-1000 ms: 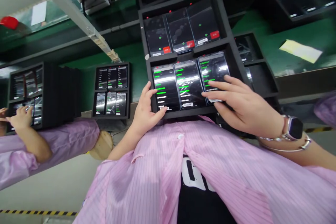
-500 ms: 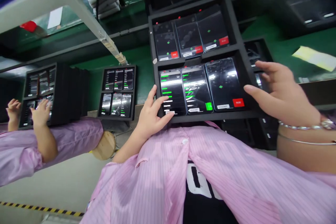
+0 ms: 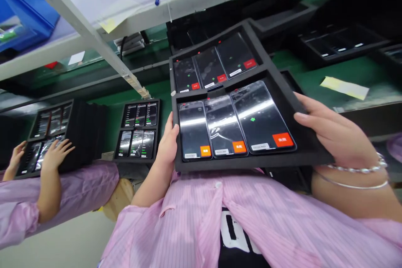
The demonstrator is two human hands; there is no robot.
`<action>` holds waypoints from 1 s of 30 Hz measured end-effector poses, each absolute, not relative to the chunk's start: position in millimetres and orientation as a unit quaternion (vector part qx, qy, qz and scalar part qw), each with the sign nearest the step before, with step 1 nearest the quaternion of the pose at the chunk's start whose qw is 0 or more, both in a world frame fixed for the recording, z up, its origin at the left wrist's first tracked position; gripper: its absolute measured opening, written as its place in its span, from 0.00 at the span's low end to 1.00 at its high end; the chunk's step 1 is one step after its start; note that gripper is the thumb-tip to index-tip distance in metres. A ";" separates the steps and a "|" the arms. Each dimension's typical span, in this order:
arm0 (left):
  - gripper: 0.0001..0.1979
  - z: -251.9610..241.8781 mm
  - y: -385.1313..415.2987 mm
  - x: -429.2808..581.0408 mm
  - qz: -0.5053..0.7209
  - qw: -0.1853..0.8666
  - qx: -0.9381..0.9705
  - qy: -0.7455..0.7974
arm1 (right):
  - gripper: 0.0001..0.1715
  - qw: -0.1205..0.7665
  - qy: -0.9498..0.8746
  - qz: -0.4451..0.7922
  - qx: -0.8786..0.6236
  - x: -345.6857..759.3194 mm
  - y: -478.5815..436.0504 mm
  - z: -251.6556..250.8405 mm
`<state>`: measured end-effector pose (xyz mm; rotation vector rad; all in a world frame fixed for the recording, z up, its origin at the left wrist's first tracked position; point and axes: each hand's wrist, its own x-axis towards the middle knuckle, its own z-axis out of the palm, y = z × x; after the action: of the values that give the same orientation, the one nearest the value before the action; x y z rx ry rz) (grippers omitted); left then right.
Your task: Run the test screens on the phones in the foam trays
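Observation:
A black foam tray [image 3: 226, 162] is in front of my body, with several phones in two rows. The near row has a left phone [image 3: 193, 127] and a middle phone [image 3: 223, 123], each with an orange box on its screen. The right phone [image 3: 260, 115] there shows a red-orange box and a green mark. My left hand [image 3: 168, 144] is closed round the tray's left edge, thumb on the rim. At the right edge my right hand [image 3: 339, 132] grips too, its thumb on top and its other fingers partly hidden.
To the left, a co-worker's hand [image 3: 55, 155] is at another stack of trays [image 3: 84, 134]. Between us stands a smaller-looking phone tray [image 3: 138, 130]. A white shelf beam [image 3: 188, 2] crosses above. Yellowish paper [image 3: 344, 87] lies on the green bench at right.
Both hands have closed on the tray's sides, my left leaving the near-left phone. The tray now tilts more. The left and middle near phones changed from green text to orange boxes.

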<state>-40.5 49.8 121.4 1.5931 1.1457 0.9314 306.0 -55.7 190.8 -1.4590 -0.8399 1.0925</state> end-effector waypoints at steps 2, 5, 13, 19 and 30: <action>0.39 125.6 41.3 -38.7 0.401 0.550 0.579 0.448 | 0.32 0.568 -0.359 0.457 -0.582 303.3 -62.6 193.6; 0.49 128.0 30.2 -34.1 0.444 0.613 0.505 0.415 | 0.36 0.615 -0.317 0.467 -0.551 302.4 -65.5 181.6; 0.44 183.1 3.4 -50.2 0.469 0.620 0.506 0.373 | 0.37 0.635 -0.228 0.497 -0.546 304.0 -67.5 179.8; 0.27 264.4 -1.0 -46.0 0.438 0.617 0.506 0.415 | 0.37 0.554 -0.208 0.511 -0.623 310.0 -64.8 244.8; 0.27 283.3 -10.7 -62.0 0.379 0.519 0.660 0.389 | 0.41 0.580 -0.101 0.594 -0.548 271.5 -43.7 172.1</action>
<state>-62.0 -10.7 283.3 1.5827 0.9328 0.9088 271.5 -43.7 172.1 -1.2814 -0.2358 1.3872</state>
